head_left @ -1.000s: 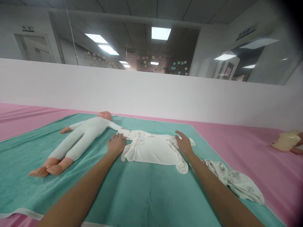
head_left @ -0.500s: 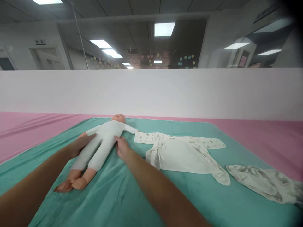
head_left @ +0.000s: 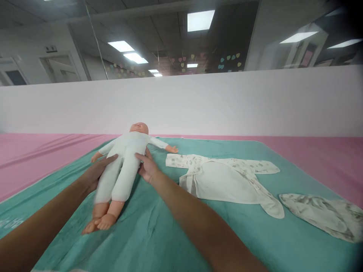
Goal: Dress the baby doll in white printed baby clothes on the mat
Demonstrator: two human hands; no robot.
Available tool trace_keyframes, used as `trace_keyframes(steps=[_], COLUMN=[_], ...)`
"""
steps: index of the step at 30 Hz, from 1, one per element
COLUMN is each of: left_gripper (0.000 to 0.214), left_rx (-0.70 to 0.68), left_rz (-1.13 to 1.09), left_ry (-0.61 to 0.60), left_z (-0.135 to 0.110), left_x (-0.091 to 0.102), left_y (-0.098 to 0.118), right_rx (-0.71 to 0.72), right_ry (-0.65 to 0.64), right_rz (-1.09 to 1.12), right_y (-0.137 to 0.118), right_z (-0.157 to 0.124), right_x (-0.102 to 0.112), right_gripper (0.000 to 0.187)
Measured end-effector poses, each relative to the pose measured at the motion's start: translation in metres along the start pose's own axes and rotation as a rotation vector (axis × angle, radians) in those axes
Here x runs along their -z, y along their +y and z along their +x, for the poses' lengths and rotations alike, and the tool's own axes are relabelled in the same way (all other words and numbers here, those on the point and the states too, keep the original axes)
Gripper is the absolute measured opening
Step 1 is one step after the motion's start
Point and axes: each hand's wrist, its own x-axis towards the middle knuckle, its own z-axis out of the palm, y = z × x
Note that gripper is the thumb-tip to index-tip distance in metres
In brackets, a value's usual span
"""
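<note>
A baby doll [head_left: 129, 151] with a white cloth body and bare plastic head, hands and feet lies face up, its feet pointing towards me. My left hand [head_left: 98, 172] grips it at the left hip, thumb on top and fingers out of sight beneath. On the other hip my right hand [head_left: 148, 166] does the same, thumb over the cloth and fingers around the side. Right of the doll a white printed baby top [head_left: 224, 179] lies spread flat, opened out, with its sleeves stretched sideways. The doll's hand on that side is just beyond the near sleeve's cuff.
A crumpled printed baby garment [head_left: 323, 215] lies at the far right. Under everything is a green cloth [head_left: 159, 234] over a pink sheet [head_left: 326, 155]. A low white wall [head_left: 181, 105] closes off the back, with glass above it.
My hands have taken a firmer hold, and the doll has been raised slightly and shifted, its feet moving right. The view has tilted a little; the garments lie as before.
</note>
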Motion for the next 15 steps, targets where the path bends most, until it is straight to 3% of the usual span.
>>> trace_keyframes(steps=[4, 8, 11, 15], left_gripper=[0.035, 0.037, 0.047, 0.061], left_rx=[-0.166, -0.232, -0.257, -0.241], left_rz=[-0.092, -0.233, -0.319, -0.378], left_ry=[-0.012, -0.057, -0.152, -0.323], left_z=[-0.042, -0.081, -0.102, -0.115], left_x=[-0.012, -0.064, -0.125, -0.216], left_y=[0.025, 0.037, 0.026, -0.003], right_rx=[0.088, 0.215, 0.214, 0.087], right_ry=[-0.119, -0.205, -0.189, -0.02], right_rz=[0.011, -0.003, -0.047, -0.089], right_y=[-0.04, -0.102, -0.154, -0.207], right_z=[-0.03, -0.081, -0.125, -0.181], right_x=[-0.037, -0.047, -0.021, 0.045], right_gripper=[0.055, 0.053, 0.048, 0.042])
